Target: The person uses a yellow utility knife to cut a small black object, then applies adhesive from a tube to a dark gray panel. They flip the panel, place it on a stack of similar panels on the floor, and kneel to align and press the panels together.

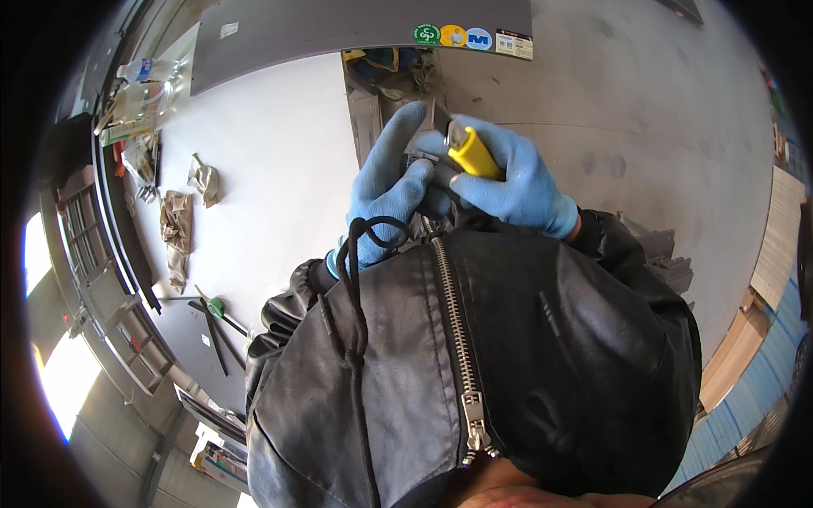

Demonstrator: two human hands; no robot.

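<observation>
My left hand [384, 184], in a light blue glove, is raised in front of my chest with its forefinger extended and its thumb apart from it. A small dark piece [422, 155] shows between its fingers, but whether they grip it is unclear. Close beside it, my right hand [517, 174], gloved alike, is closed around a yellow-handled tool [473, 155] with a metal end that points towards the left hand. The tool's exact kind is unclear. Behind the hands, the lower fingers overlap and are partly hidden.
A white worktop [279, 159] on the left bears crumpled brown gloves [176, 228], a plastic bottle [149, 70] and a clear jug [143, 101]. A dark grey panel [356, 22] with stickers lies across the far side. Grey profiles [667, 260] are stacked on the right, near wooden boards [737, 349].
</observation>
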